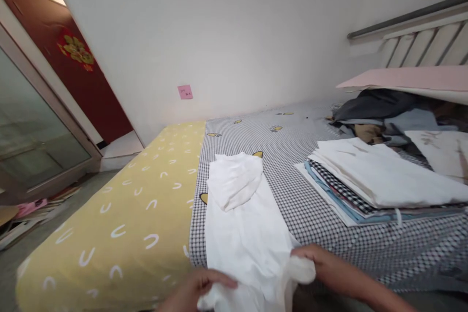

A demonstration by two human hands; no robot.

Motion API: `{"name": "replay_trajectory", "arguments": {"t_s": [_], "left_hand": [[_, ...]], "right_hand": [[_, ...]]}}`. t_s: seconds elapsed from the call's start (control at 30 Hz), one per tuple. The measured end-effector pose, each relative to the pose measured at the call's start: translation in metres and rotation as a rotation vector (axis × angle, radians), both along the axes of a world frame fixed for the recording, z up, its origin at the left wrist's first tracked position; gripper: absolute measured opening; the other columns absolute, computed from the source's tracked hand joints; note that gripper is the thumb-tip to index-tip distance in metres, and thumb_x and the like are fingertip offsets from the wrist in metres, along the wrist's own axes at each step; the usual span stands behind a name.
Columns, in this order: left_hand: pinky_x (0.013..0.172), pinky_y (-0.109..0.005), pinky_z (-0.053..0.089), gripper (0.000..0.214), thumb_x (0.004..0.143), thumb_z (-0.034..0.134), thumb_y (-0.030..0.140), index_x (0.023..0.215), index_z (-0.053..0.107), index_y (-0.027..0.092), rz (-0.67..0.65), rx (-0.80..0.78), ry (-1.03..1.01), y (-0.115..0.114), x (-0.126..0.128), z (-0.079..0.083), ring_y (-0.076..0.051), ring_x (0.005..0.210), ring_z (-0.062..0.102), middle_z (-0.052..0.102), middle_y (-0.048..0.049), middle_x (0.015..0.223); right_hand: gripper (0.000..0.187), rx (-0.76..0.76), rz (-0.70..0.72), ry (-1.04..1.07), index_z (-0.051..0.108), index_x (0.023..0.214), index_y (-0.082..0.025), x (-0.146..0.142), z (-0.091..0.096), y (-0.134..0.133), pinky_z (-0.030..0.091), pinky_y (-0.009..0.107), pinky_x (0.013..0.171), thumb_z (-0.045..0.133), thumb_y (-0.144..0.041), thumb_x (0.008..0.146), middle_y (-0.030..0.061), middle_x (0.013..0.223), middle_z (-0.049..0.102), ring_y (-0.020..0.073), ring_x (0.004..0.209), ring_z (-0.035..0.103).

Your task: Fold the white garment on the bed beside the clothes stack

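Showing handwriting (187,93) too small to read on pink paper note (185,88) on wall (256,34). Pinching smooth white garment (244,234) at bunched near edge with left grip (206,282) and right grip (310,254), both closed on it. Lying lengthwise on fine-checked bed cover (292,170), far end folded over in crumpled layers.

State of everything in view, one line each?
White cloth: laid lengthwise, far end folded over, near end bunched
Left hand: gripping near end
Right hand: gripping near end
Clothes stack: folded, piled
Dark clothes: heaped loosely
Bed cover: spread out
Pink note: stuck up
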State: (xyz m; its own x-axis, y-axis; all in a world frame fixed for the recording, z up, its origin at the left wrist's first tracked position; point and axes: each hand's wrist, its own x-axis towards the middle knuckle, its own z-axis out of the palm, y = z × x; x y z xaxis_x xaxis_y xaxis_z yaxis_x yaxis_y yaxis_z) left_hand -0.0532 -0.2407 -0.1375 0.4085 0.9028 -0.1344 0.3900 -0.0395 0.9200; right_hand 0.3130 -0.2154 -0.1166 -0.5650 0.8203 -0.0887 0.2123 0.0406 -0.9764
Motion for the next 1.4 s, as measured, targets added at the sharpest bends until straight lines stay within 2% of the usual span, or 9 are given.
{"name": "replay_trajectory", "arguments": {"t_s": [0.13,0.3,0.53,0.8,0.93,1.1,1.23,1.3,1.4], "left_hand": [[0.082,-0.031,0.059,0.03,0.075,0.08,0.032,0.101,0.074,0.017,0.344,-0.423,-0.44,0.061,0.025,0.046,-0.024,0.093,0.075,0.08,-0.0069,0.099],[0.068,-0.026,0.058,0.048,0.066,0.09,0.028,0.103,0.061,0.019,0.603,-0.5,-0.599,0.109,0.026,0.03,-0.019,0.075,0.074,0.077,-0.004,0.083],[0.062,-0.029,0.053,0.046,0.061,0.09,0.039,0.087,0.057,0.019,0.683,-0.381,-0.45,0.105,0.032,0.018,-0.018,0.061,0.066,0.069,-0.0008,0.068],[0.057,-0.025,0.033,0.035,0.074,0.071,0.027,0.064,0.038,0.025,1.002,-0.022,0.089,0.102,0.049,0.003,-0.013,0.059,0.044,0.039,0.0089,0.057],[0.062,-0.028,0.034,0.021,0.079,0.062,0.021,0.072,0.042,0.026,1.078,0.08,0.304,0.091,0.061,0.005,-0.017,0.063,0.049,0.044,0.007,0.062],[0.065,-0.032,0.042,0.009,0.089,0.053,0.027,0.097,0.054,0.023,1.069,0.163,0.456,0.075,0.064,-0.001,-0.022,0.075,0.062,0.065,-0.0037,0.086],[0.095,-0.046,0.046,0.033,0.091,0.054,0.019,0.124,0.058,0.021,0.847,0.705,0.731,0.069,0.053,-0.011,-0.03,0.12,0.059,0.06,-0.0168,0.134],[0.109,-0.055,0.036,0.029,0.093,0.052,0.014,0.118,0.064,0.022,0.649,1.006,0.891,0.068,0.047,-0.011,-0.032,0.132,0.051,0.058,-0.016,0.141],[0.114,-0.054,0.03,0.019,0.094,0.054,0.013,0.09,0.069,0.023,0.45,1.001,0.989,0.068,0.041,-0.005,-0.025,0.112,0.062,0.073,-0.0071,0.112]], "right_hand": [[0.045,-0.358,-0.276,0.313,0.071,0.106,-0.018,-0.008,0.01,0.056,0.053,0.039,0.095,0.075,-0.053,0.078,0.0106,0.103,0.077,0.0264,0.099,0.071],[0.075,-0.507,-0.355,0.373,0.057,0.128,-0.019,-0.011,-0.023,0.092,0.057,0.039,0.084,0.087,-0.045,0.064,0.0144,0.12,0.073,0.028,0.102,0.071],[0.05,-0.385,-0.535,0.338,0.066,0.112,-0.017,-0.018,-0.044,0.104,0.056,0.037,0.08,0.077,-0.043,0.07,0.0119,0.101,0.078,0.027,0.089,0.073],[0.05,0.592,-0.758,-0.56,0.058,0.133,-0.022,-0.034,-0.026,0.114,0.048,0.051,0.089,0.057,-0.022,0.083,0.0152,0.126,0.066,0.0335,0.107,0.063],[0.038,1.041,-0.73,-0.635,0.062,0.127,-0.024,-0.064,-0.031,0.1,0.042,0.05,0.094,0.049,-0.016,0.092,0.0135,0.129,0.063,0.031,0.115,0.058],[0.026,1.06,-0.491,-0.548,0.066,0.118,-0.027,-0.097,-0.051,0.097,0.043,0.041,0.08,0.049,-0.027,0.099,0.0077,0.105,0.07,0.0251,0.097,0.061],[0.031,1.074,-0.488,-0.558,0.065,0.124,-0.029,-0.097,-0.057,0.107,0.042,0.045,0.091,0.054,-0.023,0.096,0.0086,0.118,0.068,0.0268,0.109,0.059],[0.03,1.082,-0.506,-0.572,0.067,0.118,-0.03,-0.091,-0.057,0.111,0.04,0.049,0.096,0.055,-0.019,0.094,0.0081,0.12,0.068,0.0272,0.112,0.058],[0.026,1.064,-0.536,-0.584,0.07,0.108,-0.031,-0.084,-0.055,0.112,0.037,0.054,0.101,0.056,-0.016,0.092,0.0073,0.119,0.069,0.0278,0.112,0.058]]}}
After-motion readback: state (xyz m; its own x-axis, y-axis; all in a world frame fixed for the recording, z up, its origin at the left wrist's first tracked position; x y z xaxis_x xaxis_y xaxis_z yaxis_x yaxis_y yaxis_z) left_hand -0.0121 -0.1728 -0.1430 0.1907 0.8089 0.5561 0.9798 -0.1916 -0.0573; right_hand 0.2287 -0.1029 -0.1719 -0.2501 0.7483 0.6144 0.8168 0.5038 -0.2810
